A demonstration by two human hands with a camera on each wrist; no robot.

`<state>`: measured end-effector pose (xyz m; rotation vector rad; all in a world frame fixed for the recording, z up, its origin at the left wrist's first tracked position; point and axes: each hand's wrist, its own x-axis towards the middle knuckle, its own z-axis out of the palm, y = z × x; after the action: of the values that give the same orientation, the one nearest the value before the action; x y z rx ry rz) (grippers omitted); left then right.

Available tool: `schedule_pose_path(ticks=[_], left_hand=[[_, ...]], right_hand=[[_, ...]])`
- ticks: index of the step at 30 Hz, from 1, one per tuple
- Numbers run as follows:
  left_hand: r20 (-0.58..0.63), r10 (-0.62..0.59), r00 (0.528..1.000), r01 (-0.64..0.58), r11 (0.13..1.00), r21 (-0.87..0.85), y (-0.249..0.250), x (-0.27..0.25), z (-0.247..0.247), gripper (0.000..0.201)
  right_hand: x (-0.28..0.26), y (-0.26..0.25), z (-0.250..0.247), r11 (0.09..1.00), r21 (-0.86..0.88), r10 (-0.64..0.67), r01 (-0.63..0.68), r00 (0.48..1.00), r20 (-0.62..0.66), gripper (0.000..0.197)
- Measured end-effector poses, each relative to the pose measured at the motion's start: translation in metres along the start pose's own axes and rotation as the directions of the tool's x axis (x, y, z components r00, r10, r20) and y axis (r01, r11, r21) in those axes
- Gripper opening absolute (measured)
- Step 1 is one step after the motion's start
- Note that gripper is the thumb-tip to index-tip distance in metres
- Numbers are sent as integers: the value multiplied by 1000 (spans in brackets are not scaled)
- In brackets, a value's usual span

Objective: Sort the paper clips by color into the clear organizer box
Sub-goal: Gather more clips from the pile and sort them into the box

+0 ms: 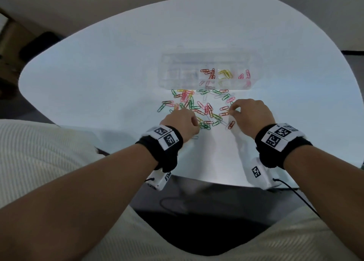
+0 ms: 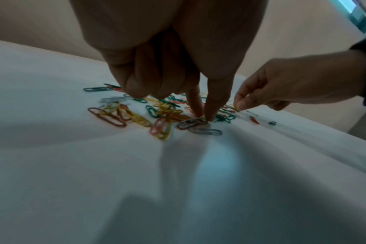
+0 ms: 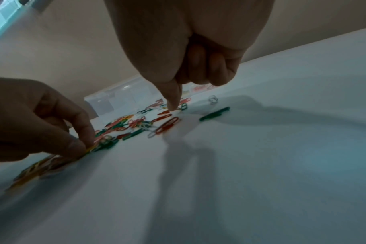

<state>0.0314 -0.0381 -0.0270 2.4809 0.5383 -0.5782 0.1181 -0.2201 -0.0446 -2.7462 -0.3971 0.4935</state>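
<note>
A loose pile of coloured paper clips [image 1: 197, 107] lies on the white table, just in front of the clear organizer box [image 1: 206, 71]. The box holds red clips [image 1: 207, 72], yellow clips [image 1: 224, 74] and pink clips [image 1: 245, 76] in separate compartments. My left hand [image 1: 194, 120] is at the pile's near edge; thumb and forefinger [image 2: 203, 118] pinch a clip against the table, which looks yellow in the right wrist view. My right hand [image 1: 230, 110] is at the pile's right side, pinching a yellow clip [image 2: 234, 106] between thumb and forefinger, the other fingers curled in.
The white table [image 1: 98, 73] stretches wide to the left and behind the box. A red clip [image 1: 231, 124] lies apart near my right hand, and a green one [image 3: 215, 113] sits further right. The table's front edge [image 1: 206, 181] is close to my lap.
</note>
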Motion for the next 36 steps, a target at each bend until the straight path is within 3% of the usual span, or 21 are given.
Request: schedule_pose_path(ticks=[9, 12, 14, 16, 19, 21, 24, 27, 28, 30, 32, 34, 36], left_hand=[[-21, 48, 999, -45, 992, 114, 1, 3, 4, 5], [-32, 27, 999, -27, 1000, 1, -1, 4, 1, 8], [-53, 18, 998, -29, 977, -213, 1, 6, -3, 14], [-8, -27, 1000, 19, 865, -501, 3, 8, -10, 22], [248, -35, 968, 236, 455, -858, 2, 6, -22, 22], [319, 49, 947, 294, 274, -916, 0, 3, -29, 15], [291, 181, 939, 269, 136, -953, 0, 0, -37, 7], [226, 226, 948, 215, 71, -974, 6, 1, -48, 17], [205, 204, 957, 194, 71, -978, 8, 3, -53, 23], [165, 134, 977, 151, 107, -983, 12, 6, -62, 32], [122, 43, 992, 109, 226, -968, 13, 9, -68, 38], [86, -34, 996, 92, 433, -897, 7, 12, -68, 43], [78, -66, 995, 102, 656, -747, 0, 11, -63, 45]], right_hand=[[4, 9, -6, 980, 193, 54, -58, 998, 25, 10], [2, 5, -10, 962, 260, 72, -78, 997, 32, 11], [1, 2, -14, 906, 400, 124, -137, 991, 59, 15], [2, -3, -19, 765, 604, 204, -223, 974, 100, 17], [0, -12, -29, 451, 815, 283, -364, 924, 256, 20], [-2, -15, -34, 301, 861, 203, -410, 910, 362, 21], [-6, -20, -36, 214, 862, 28, -460, 885, 466, 37], [-9, -34, -31, 269, 847, -13, -458, 878, 479, 47], [-9, -41, -27, 336, 832, 7, -442, 885, 466, 47], [-11, -54, -18, 596, 717, 77, -361, 915, 397, 46], [-11, -63, -6, 841, 492, 92, -224, 956, 278, 40], [-10, -67, 8, 942, 319, 43, -108, 978, 204, 33], [-9, -70, 17, 983, 172, 35, -61, 988, 154, 20]])
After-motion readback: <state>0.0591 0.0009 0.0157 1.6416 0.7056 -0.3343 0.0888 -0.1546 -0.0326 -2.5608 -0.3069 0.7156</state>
